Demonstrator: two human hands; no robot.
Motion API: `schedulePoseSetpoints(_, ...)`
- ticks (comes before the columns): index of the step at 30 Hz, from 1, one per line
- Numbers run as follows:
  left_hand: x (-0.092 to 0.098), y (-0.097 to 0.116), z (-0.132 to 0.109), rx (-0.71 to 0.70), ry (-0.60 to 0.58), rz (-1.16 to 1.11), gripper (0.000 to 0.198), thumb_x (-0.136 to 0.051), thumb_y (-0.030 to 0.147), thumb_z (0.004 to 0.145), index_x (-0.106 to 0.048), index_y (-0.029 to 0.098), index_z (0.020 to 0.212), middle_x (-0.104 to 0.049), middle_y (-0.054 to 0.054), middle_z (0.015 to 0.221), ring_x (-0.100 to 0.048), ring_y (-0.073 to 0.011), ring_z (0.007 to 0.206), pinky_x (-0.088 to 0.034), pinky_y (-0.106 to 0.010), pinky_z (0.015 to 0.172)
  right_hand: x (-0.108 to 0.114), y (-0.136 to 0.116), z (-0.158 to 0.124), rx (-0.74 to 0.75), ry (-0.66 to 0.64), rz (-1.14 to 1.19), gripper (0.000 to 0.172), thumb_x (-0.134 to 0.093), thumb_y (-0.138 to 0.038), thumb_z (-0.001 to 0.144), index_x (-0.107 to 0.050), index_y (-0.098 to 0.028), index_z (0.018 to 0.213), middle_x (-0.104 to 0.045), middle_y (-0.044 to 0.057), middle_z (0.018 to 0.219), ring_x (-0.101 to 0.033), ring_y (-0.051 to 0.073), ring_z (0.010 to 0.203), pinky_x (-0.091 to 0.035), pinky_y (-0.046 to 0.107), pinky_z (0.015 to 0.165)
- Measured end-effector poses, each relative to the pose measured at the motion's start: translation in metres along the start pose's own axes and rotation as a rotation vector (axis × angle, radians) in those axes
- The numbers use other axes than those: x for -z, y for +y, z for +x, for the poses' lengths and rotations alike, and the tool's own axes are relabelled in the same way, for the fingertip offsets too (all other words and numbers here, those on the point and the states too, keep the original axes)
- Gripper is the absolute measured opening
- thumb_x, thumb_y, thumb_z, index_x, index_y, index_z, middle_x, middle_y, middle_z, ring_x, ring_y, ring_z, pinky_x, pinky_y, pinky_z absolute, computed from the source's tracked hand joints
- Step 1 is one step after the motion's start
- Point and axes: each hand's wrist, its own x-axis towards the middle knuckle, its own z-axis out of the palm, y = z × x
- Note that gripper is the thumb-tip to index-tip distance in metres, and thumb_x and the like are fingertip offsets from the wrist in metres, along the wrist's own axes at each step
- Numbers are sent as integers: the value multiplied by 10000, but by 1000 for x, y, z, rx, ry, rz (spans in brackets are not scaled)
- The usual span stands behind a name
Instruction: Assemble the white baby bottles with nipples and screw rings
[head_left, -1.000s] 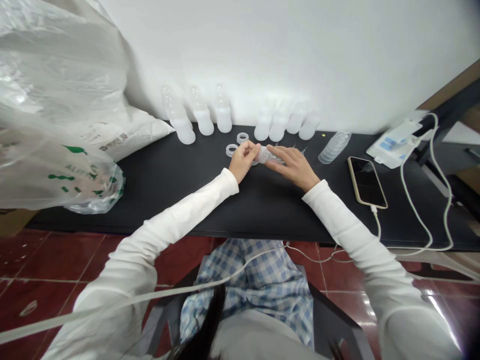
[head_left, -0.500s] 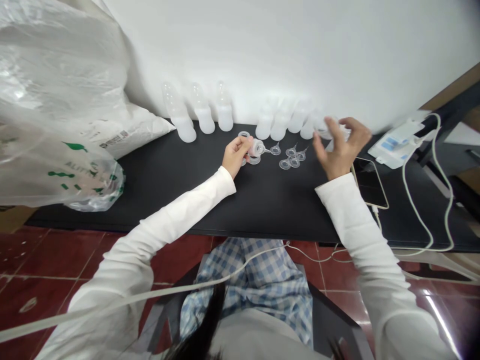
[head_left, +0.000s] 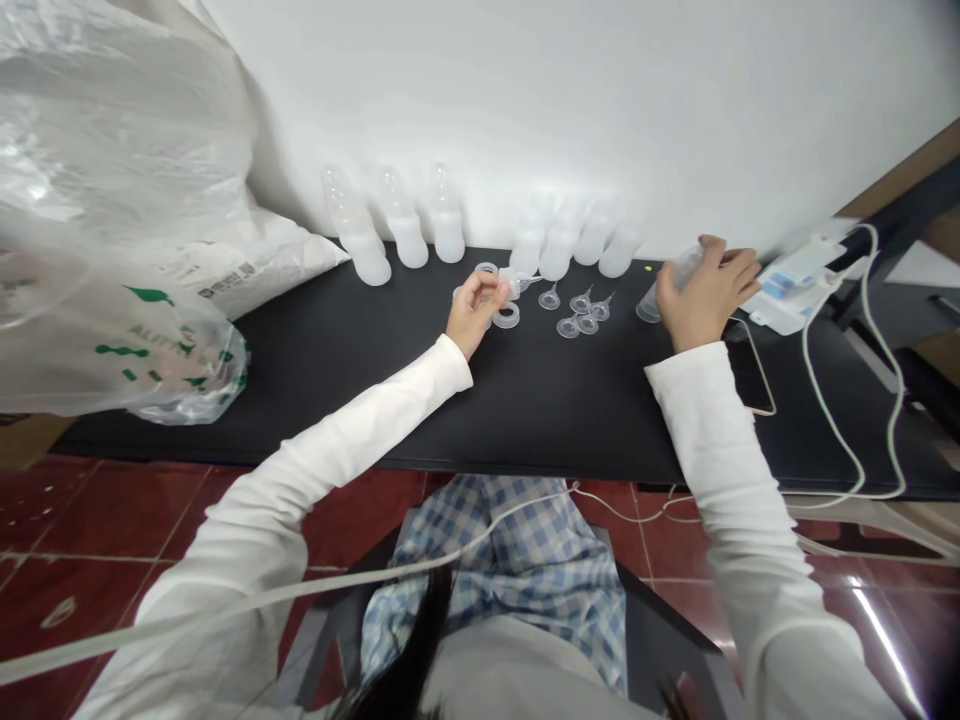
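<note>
My left hand [head_left: 474, 308] pinches a small translucent screw ring with a clear teat [head_left: 529, 281] poking out to its right. Beside and under those fingers lie loose white rings [head_left: 507, 316]. Several clear teats [head_left: 588, 324] rest flat on the black table to the right of them. My right hand [head_left: 705, 290] has its fingers curled round a translucent plastic bottle cap [head_left: 649, 304], tilted with its wide rim toward the table; the palm hides part of it. Several frosted bottles without caps [head_left: 556, 252] stand along the wall between the hands.
Capped bottles [head_left: 409, 240] stand at the back left, near a large plastic bag [head_left: 120, 300]. A phone [head_left: 750, 372] lies by my right wrist. Past it are a white box [head_left: 795, 290] and a looping cable [head_left: 817, 390]. Another cable crosses over my lap.
My right hand has moved slightly right, from spread fingers to a grip round the cap, which is now shifted and tilted. My left hand has turned the ring a little.
</note>
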Motion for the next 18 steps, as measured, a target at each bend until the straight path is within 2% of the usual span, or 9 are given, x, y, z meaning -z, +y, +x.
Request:
schedulePoseSetpoints(3,-1,0,0,-43,-8,23,505,-803,660,712,-591,215,826,-647,-8,912,-661,-134,926,-563,-272,835,0,-2,-5,74,115,47,689,-567,-453,938,-424,-97,1511,-420,306,1449,-399,439,1303,-281,599,1070)
schedulePoseSetpoints(5,-1,0,0,-61,-18,68,479,-783,648,738,-595,219,837,-652,-35,1033,-666,-141,1015,-559,-277,897,-3,-7,-13,175,218,113,669,-504,-471,967,-428,-81,1505,-432,312,1452,-401,434,1319,-277,612,1092)
schedulePoseSetpoints(6,-2,0,-1,-64,-27,95,472,-777,646,745,-597,219,839,-647,-51,1099,-665,-148,1061,-555,-286,928,-5,-11,-18,257,220,145,597,-459,-461,986,-478,-101,1461,-472,294,1415,-436,418,1297,-298,614,1083)
schedulePoseSetpoints(8,-4,2,-4,-65,-53,129,477,-773,651,744,-594,218,831,-632,-80,1211,-655,-172,1155,-542,-313,989,-11,-22,-32,479,136,223,491,-377,-450,1008,-555,-157,1359,-565,226,1291,-500,400,1259,-352,624,1045)
schedulePoseSetpoints(10,-7,5,-8,-61,-107,119,495,-771,665,740,-582,214,819,-628,-100,1285,-635,-206,1242,-526,-355,1039,-18,-36,-46,697,-40,299,469,-396,-466,1003,-545,-196,1357,-621,163,1189,-573,362,1177,-410,595,1018)
schedulePoseSetpoints(12,-11,8,-12,-40,-193,77,502,-767,665,744,-568,212,832,-625,-109,1347,-618,-229,1295,-514,-393,1071,-26,-48,-58,826,-162,409,483,-448,-485,988,-535,-192,1361,-652,143,1101,-621,319,1060,-467,542,979)
schedulePoseSetpoints(15,-14,9,-17,32,-278,10,523,-780,650,735,-524,214,867,-650,-102,1322,-664,-207,1223,-531,-374,1034,-35,-60,-70,829,-259,633,476,-434,-500,1001,-509,-179,1343,-666,146,1101,-649,262,961,-547,445,885)
schedulePoseSetpoints(18,-14,6,-16,112,-226,-50,621,-827,661,660,-445,231,895,-689,-24,1041,-718,-128,859,-571,-300,817,-40,-63,-77,750,-317,788,416,-411,-531,1015,-521,-188,1222,-675,106,1009,-660,206,840,-577,359,750)
